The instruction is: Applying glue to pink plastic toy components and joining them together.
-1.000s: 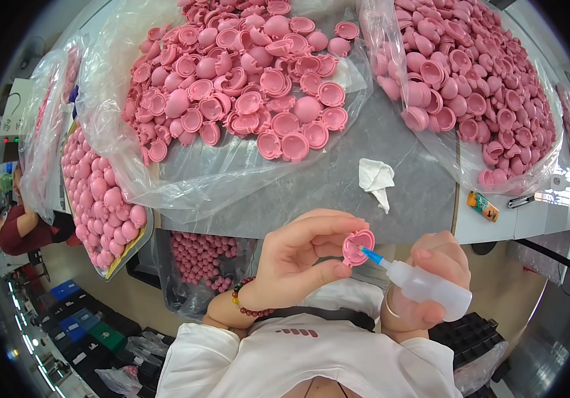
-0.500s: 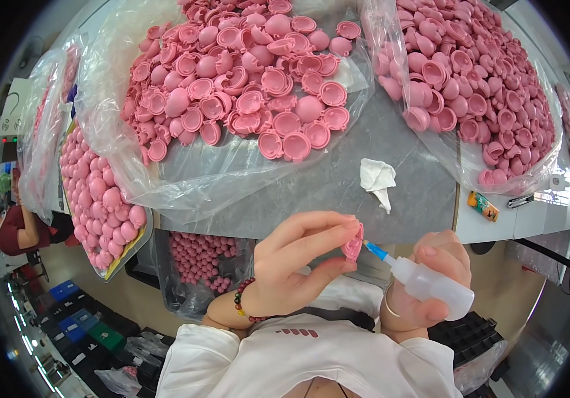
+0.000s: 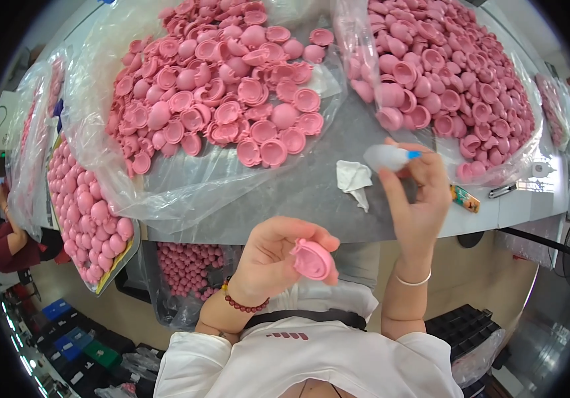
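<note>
Close in front of my body, my left hand pinches a pink plastic half shell, its hollow side turned up. My right hand is farther out, above the grey table. It grips a white squeeze bottle, which lies sideways with its blue nozzle tip pointing right. A crumpled white tissue lies on the table just left of that hand. Beyond my hands, a heap of similar pink half shells spreads over clear plastic.
A second heap of pink shells sits in a clear bag at the right. A tray of pink balls stands at the left, above a bin of small pink pieces. A yellow-green tube lies near the right edge. A person is at far left.
My right hand has carried the bottle away from the half shell, forward over the table. My left hand has turned the half shell so its hollow side shows. The view has shifted slightly.
</note>
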The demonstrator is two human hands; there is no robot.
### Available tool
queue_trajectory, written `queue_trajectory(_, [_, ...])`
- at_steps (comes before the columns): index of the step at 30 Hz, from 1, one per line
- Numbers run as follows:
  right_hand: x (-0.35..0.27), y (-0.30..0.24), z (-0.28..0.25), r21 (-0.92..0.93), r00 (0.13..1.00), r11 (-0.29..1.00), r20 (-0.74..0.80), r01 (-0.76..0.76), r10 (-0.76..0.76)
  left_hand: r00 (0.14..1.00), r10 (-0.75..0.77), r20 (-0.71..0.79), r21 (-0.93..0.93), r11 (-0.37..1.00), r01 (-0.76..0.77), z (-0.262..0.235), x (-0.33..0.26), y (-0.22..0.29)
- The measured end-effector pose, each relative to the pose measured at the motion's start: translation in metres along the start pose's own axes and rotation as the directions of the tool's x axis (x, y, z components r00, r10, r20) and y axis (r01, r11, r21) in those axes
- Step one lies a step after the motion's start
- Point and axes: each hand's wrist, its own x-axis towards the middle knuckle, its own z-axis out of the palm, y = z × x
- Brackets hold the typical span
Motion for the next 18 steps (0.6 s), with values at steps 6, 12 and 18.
queue_trajectory(6, [-0.001, -0.034, -0.046, -0.591, 0.938, 0.806, -0.264, 0.027, -0.225, 0.994, -0.04, -0.101, -0.02, 0.999, 0.038, -0.001, -0.001, 0.003])
queue_trajectory(12, [0.024, 0.018, -0.086, -0.714, 0.999, 0.698, -0.037, -0.049, 0.031, 0.989, -0.015, -0.145, 0.341, 0.938, 0.064, 0.004, 0.004, 0.003])
queue_trajectory(18, [-0.01, -0.028, -0.059, 0.096, 0.965, 0.961, 0.066, -0.258, 0.252, 0.95, 0.048, -0.308, 0.501, 0.857, 0.119, 0.015, 0.006, 0.001])
